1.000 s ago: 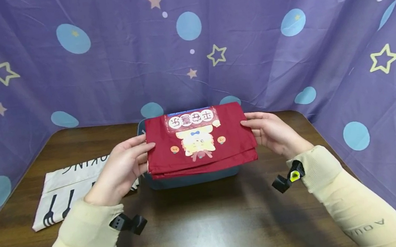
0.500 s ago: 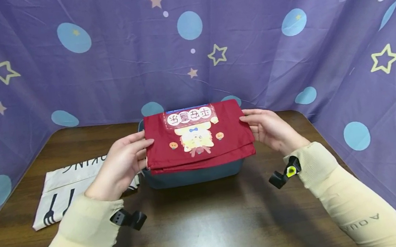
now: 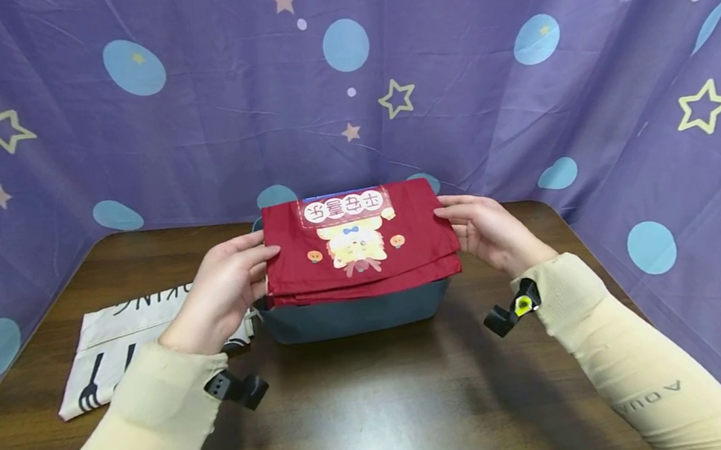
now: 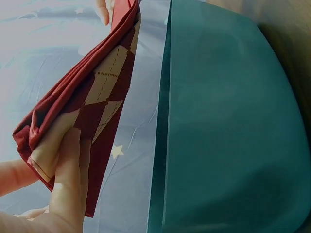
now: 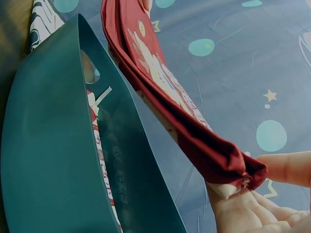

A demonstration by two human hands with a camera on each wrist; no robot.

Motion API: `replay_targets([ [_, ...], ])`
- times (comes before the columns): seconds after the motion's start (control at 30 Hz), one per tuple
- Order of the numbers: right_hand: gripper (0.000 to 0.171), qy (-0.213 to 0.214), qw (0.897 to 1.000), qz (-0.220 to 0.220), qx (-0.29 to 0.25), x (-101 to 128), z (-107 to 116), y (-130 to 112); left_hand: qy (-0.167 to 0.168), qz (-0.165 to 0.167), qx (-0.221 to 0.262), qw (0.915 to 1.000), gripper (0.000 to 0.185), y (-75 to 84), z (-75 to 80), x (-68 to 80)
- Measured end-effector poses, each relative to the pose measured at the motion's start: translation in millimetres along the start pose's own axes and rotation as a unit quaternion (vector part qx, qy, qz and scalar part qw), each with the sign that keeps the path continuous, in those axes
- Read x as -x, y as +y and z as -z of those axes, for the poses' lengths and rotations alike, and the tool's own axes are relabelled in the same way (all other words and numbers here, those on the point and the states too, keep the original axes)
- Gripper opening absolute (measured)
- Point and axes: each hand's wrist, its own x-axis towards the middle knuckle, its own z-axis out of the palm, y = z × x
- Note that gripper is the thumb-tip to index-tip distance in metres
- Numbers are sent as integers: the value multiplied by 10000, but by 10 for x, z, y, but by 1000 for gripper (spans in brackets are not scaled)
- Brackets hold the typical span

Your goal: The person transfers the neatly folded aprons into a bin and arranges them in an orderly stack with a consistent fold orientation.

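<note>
A folded red cloth (image 3: 290,233) with a cartoon animal and white lettering spans both hands. My left hand (image 3: 220,291) pinches its left end, thumb on top and fingers underneath. At the opposite end my right hand (image 3: 493,235) grips it the same way. Below the cloth stands a blue-green plastic bin (image 3: 358,317), whose opening is mostly covered in the head view. Both wrist views show a gap between cloth and bin rim. The cloth's underside (image 4: 109,73) carries a checked pattern. Inside the bin, red-and-white printed fabric (image 5: 100,153) shows in the right wrist view.
A folded white cloth (image 3: 124,336) printed with forks and black letters lies left of the bin, partly behind my left arm. The brown wooden table (image 3: 369,404) ends at a purple curtain (image 3: 219,122) with stars and dots.
Both hands have carried the red cloth slightly away from me, towards the curtain. More of the bin's front wall now shows beneath it. The white cloth and bin have not moved.
</note>
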Motion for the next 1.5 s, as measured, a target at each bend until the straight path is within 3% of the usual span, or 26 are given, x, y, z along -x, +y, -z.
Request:
replay_targets([
  [0.5, 28, 165, 9998, -55, 0, -118, -41, 22, 126, 100, 76, 9998, 62, 10, 0, -100],
  [0.73, 25, 222, 9996, -133, -145, -167, -53, 24, 119, 239, 92, 9996, 59, 37, 42, -161],
  [1.23, 19, 393, 9989, -224, -139, -260, -76, 93, 113, 203, 177, 9996, 46, 25, 46, -228],
  [1.5, 20, 358, 9988, -347, -12, -284, -75, 135, 131, 323, -12, 9994, 54, 8, 27, -239],
])
